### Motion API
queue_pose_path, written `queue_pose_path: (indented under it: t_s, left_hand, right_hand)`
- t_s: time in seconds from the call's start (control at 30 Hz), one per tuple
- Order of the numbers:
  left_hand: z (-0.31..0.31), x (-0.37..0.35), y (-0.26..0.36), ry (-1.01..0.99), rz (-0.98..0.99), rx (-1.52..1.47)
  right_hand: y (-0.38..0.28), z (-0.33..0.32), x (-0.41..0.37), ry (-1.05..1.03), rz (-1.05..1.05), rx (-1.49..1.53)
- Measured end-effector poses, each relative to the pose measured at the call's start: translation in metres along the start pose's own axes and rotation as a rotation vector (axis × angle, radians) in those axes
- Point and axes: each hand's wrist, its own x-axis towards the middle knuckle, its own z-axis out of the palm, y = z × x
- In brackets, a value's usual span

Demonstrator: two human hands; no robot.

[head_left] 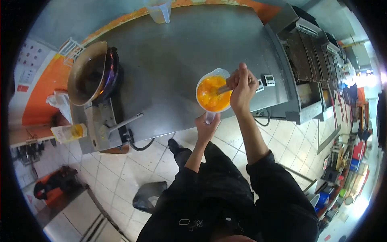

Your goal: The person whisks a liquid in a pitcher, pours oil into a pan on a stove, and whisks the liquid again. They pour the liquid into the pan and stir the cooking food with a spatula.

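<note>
A plastic jug with a pouring lip stands near the front edge of the steel worktop. Inside it is bright orange-yellow liquid with frothy patches, which looks like egg. My left hand is closed round the jug's handle on the side toward me. Above the jug's right side, my right hand is closed round a utensil with a greyish shaft, thumb pointing up. Its lower end dips into the liquid and is hidden, so its kind cannot be told.
On the steel worktop, a large pan sits tilted on a stand at the left. Another jug is at the far edge. Two small digital timers lie right of my hand. Metal cooking equipment adjoins the right end.
</note>
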Motion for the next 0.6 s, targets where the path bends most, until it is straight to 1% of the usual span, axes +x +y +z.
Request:
queue_pose_path:
  t_s: [0.03,0.07,0.13,0.17,0.2,0.27,0.3,0.33,0.4,0.43,0.47,0.5,0.53,0.6]
  left_hand:
    - [0.001,0.000,-0.019,0.081,-0.006,0.024]
    - [0.004,-0.006,-0.037,0.166,-0.020,0.044]
    - [-0.001,-0.002,-0.031,0.183,-0.026,0.019]
    - [-0.002,0.002,-0.024,0.184,-0.011,0.002]
    - [-0.004,-0.002,-0.018,0.194,-0.021,0.007]
    - [-0.010,-0.007,-0.003,0.192,0.044,-0.052]
    - [-0.014,-0.012,0.004,0.187,0.044,-0.040]
    - [-0.016,-0.018,0.013,0.187,0.057,-0.048]
    - [-0.019,-0.027,0.036,0.176,0.083,-0.058]
    - [-0.024,-0.035,0.048,0.155,0.040,-0.088]
    - [-0.031,-0.044,0.060,0.131,0.000,-0.114]
    - [-0.034,-0.051,0.070,0.139,0.075,-0.153]
    - [-0.039,-0.056,0.074,0.123,0.080,-0.149]
    - [-0.049,-0.078,0.076,0.182,0.174,0.045]
  right_hand:
    - [0.006,-0.003,-0.001,-0.073,-0.073,0.050]
    - [0.011,-0.006,0.000,-0.097,-0.063,0.039]
    - [0.013,-0.010,-0.004,-0.331,0.084,0.044]
    - [0.004,-0.013,-0.004,-0.301,0.042,-0.003]
    - [-0.010,-0.017,-0.003,-0.309,0.054,-0.003]
    - [-0.035,-0.026,0.003,-0.323,-0.031,0.398]
    - [-0.043,-0.029,-0.006,-0.312,-0.107,0.362]
    - [-0.044,-0.032,-0.018,-0.299,-0.110,0.372]
    - [-0.045,-0.032,-0.048,-0.325,-0.218,-0.108]
    - [-0.075,-0.021,-0.060,-0.141,-0.356,-0.344]
    - [-0.093,-0.029,-0.059,-0.195,-0.069,0.281]
    - [-0.100,-0.042,-0.061,-0.258,-0.101,0.435]
    - [-0.105,-0.052,-0.071,-0.316,-0.128,0.580]
    - [-0.099,-0.046,-0.115,-0.116,0.013,0.200]
